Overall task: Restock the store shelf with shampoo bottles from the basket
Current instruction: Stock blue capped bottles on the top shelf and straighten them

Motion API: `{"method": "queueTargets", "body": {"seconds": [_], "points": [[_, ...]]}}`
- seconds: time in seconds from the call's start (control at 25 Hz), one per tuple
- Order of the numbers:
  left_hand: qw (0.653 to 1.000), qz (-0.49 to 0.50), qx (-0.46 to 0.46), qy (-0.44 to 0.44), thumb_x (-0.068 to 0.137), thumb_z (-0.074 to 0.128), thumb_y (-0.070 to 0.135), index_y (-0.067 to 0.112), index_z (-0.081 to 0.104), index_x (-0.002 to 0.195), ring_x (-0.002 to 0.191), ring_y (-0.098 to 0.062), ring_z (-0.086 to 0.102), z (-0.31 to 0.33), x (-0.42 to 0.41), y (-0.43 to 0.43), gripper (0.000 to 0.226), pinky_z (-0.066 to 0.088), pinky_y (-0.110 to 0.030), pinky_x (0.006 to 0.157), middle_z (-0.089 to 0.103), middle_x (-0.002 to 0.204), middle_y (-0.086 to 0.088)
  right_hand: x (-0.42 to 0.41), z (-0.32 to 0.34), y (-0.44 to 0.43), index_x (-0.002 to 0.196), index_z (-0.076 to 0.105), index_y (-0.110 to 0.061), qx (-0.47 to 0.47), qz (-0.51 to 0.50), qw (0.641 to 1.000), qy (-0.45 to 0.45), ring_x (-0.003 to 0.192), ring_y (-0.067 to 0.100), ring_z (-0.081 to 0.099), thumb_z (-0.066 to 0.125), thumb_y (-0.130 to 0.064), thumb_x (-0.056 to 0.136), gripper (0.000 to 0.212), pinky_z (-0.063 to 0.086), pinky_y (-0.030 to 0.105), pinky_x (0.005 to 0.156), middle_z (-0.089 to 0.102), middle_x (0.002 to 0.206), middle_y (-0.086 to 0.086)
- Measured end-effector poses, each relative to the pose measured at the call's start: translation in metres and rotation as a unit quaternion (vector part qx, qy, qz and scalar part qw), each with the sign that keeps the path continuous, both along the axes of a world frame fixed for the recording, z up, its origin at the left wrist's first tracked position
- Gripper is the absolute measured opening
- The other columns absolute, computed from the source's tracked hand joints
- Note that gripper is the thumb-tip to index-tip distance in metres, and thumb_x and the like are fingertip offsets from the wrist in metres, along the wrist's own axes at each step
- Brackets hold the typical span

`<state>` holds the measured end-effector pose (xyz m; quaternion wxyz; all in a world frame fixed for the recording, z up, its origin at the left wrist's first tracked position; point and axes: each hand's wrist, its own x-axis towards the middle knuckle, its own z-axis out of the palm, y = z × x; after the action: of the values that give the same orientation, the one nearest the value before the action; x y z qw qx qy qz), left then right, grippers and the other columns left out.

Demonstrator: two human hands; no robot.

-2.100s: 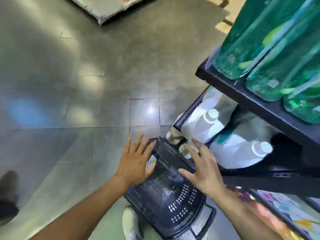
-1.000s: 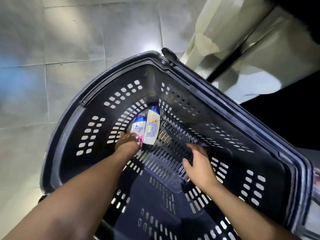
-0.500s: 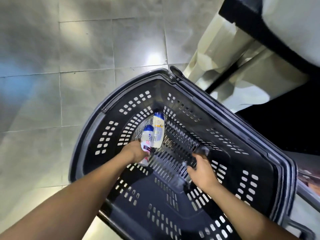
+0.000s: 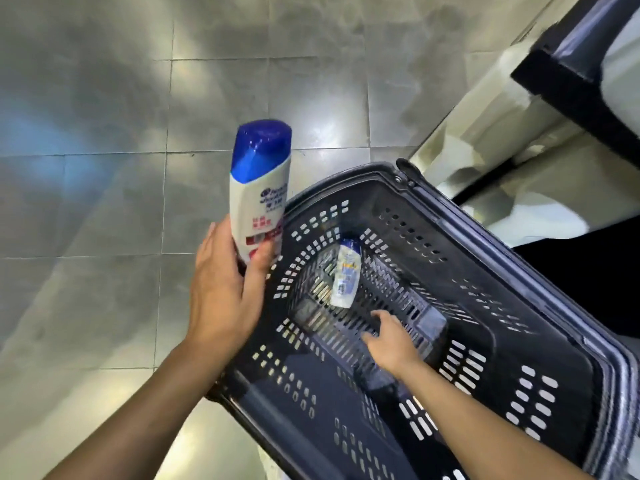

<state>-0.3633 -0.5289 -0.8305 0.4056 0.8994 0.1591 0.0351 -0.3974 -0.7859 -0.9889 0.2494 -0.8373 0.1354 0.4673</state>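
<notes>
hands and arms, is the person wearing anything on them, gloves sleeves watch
The left hand and right hand are bare: no gloves, rings or watch visible. The left forearm and right forearm are bare to the picture's edge, with no sleeve in view.

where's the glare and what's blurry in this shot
Head view: glare sits on the glossy floor tiles beyond the basket; the right hand is smeared by motion; the bottle held in the left hand is fairly sharp; wide-angle distortion slightly bows the tile joints.
</notes>
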Motion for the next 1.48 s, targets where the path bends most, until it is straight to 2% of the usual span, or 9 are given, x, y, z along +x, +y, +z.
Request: {"method": "queueTargets", "body": {"seconds": [0.2,0.32,0.4,0.56,0.76,1.0,1.2,1.4,1.48], "points": [[1.0,0.005,0.005,-0.011,0.103,0.046,0.051,0.025,0.044,0.131,0.083,-0.021,0.06,-0.018,0.005,0.0,0.038,0.05,-0.043,0.069,0.059,0.096,0.012,0.031,-0.039,0.032,0.134,0.052,-0.015,-0.014,-0.088,0.996,-0.006,0.097,0.028,0.071,0.071,-0.039,0.093,0.051,0.06,0.048,0.087,0.068,0.119,0.007],[1.0,0.005,0.019,-0.019,0.103,0.045,0.053,0.023,0.043,0.132,0.081,-0.03,0.063,-0.025,0.006,0.001,0.041,0.05,-0.044,0.066,0.062,0.097,0.009,0.054,-0.059,0.051,0.098,0.06,-0.019,-0.111,-0.045,0.993,-0.013,0.076,0.019,0.067,0.069,-0.061,0.087,0.045,0.056,0.036,0.063,0.066,0.085,-0.001],[1.0,-0.002,0.023,-0.021,0.103,0.046,0.053,0.026,0.042,0.13,0.081,-0.03,0.063,-0.026,0.005,0.0,0.039,0.048,-0.042,0.065,0.062,0.096,0.009,0.065,-0.074,0.06,0.106,0.049,-0.02,-0.148,-0.024,0.987,-0.049,0.08,0.019,0.06,0.074,-0.069,0.079,0.061,0.041,0.025,0.057,0.057,0.09,-0.003],[0.999,-0.01,0.025,-0.027,0.106,0.049,0.049,0.025,0.044,0.13,0.08,-0.022,0.061,-0.027,0.007,-0.002,0.035,0.048,-0.041,0.063,0.059,0.096,0.015,0.077,-0.1,0.067,0.135,0.04,-0.013,-0.157,-0.038,0.986,-0.036,0.096,0.026,0.063,0.079,-0.048,0.084,0.073,0.045,0.028,0.071,0.061,0.119,0.009],[1.0,-0.008,0.001,-0.003,0.106,0.047,0.052,0.025,0.043,0.133,0.087,-0.024,0.064,-0.016,0.009,-0.003,0.038,0.054,-0.047,0.071,0.063,0.104,0.01,0.051,-0.068,0.043,0.093,0.057,-0.017,-0.053,-0.092,0.994,0.026,0.071,0.016,0.062,0.086,-0.025,0.077,0.034,0.05,0.026,0.057,0.066,0.083,0.002],[0.994,-0.017,-0.076,0.082,0.098,0.042,0.066,0.035,0.044,0.128,0.095,-0.019,0.067,0.016,0.009,0.0,0.044,0.057,-0.05,0.083,0.068,0.107,0.005,0.046,0.072,0.0,0.109,0.048,-0.018,0.055,-0.071,0.994,-0.054,0.089,0.02,0.06,0.086,-0.011,0.07,0.055,0.044,0.029,0.072,0.064,0.101,0.002],[0.985,-0.018,-0.154,0.074,0.106,0.051,0.043,0.027,0.05,0.129,0.096,-0.002,0.066,0.12,0.003,-0.015,0.028,0.053,-0.031,0.08,0.067,0.108,0.013,0.072,0.24,-0.019,0.113,0.053,-0.02,0.18,-0.118,0.971,-0.101,0.089,0.012,0.062,0.085,0.004,0.074,0.056,0.05,0.013,0.07,0.064,0.099,-0.002],[0.968,-0.037,-0.238,0.064,0.105,0.053,0.039,0.026,0.052,0.133,0.1,0.005,0.064,0.266,-0.004,-0.045,0.03,0.051,-0.021,0.083,0.068,0.114,0.018,0.074,0.436,-0.04,0.112,0.056,-0.027,0.256,-0.161,0.945,-0.12,0.103,0.023,0.07,0.081,0.002,0.077,0.052,0.063,0.045,0.084,0.07,0.112,0.012],[0.959,-0.053,-0.275,0.041,0.102,0.054,0.043,0.027,0.053,0.134,0.104,0.004,0.065,0.323,-0.008,-0.056,0.036,0.051,-0.017,0.085,0.068,0.116,0.019,0.071,0.504,-0.054,0.116,0.058,-0.028,0.268,-0.15,0.939,-0.156,0.108,0.021,0.069,0.081,-0.007,0.069,0.056,0.06,0.044,0.091,0.07,0.116,0.006]]}}
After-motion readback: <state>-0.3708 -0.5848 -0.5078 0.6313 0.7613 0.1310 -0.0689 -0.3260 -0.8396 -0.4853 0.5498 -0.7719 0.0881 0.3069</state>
